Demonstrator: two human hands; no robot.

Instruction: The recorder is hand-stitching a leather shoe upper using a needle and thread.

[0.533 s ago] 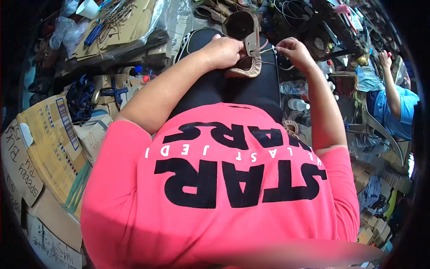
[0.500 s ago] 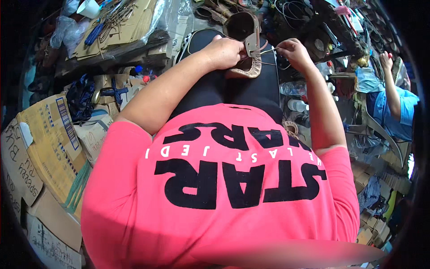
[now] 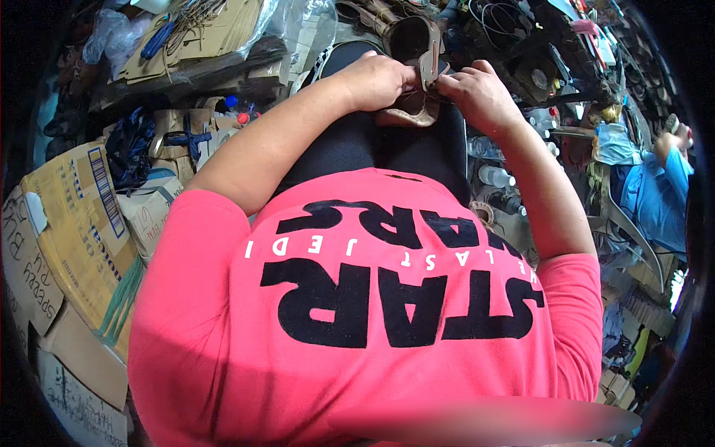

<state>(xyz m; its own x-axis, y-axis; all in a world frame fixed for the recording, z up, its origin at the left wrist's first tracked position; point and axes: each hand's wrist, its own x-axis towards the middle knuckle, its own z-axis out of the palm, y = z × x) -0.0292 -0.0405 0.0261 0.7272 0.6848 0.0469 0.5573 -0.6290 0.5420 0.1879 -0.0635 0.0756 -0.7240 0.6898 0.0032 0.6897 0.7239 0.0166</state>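
Note:
A brown leather shoe [image 3: 408, 117] rests across my dark-trousered thighs, its rounded opening pointing away from me. My left hand [image 3: 375, 82] is closed on the side of the shoe, thumb and fingers pinching the leather by the upright eyelet flap [image 3: 429, 67]. Against the other side of that flap, my right hand [image 3: 480, 97] has its fingertips pinched together. The thin pale lace it held a moment ago is mostly hidden by the fingers now.
More brown shoes [image 3: 365, 16] lie just beyond my knees. Cardboard boxes [image 3: 67, 231] are piled at left, below a stack of brown sheets [image 3: 201, 45]. Plastic bottles [image 3: 495, 176] stand to the right. Another person's blue sleeve [image 3: 674, 175] shows at far right.
My right hand has come left, from holding the lace drawn out beside the shoe to the eyelet flap. My left hand keeps its grip. The other person's arm has lowered.

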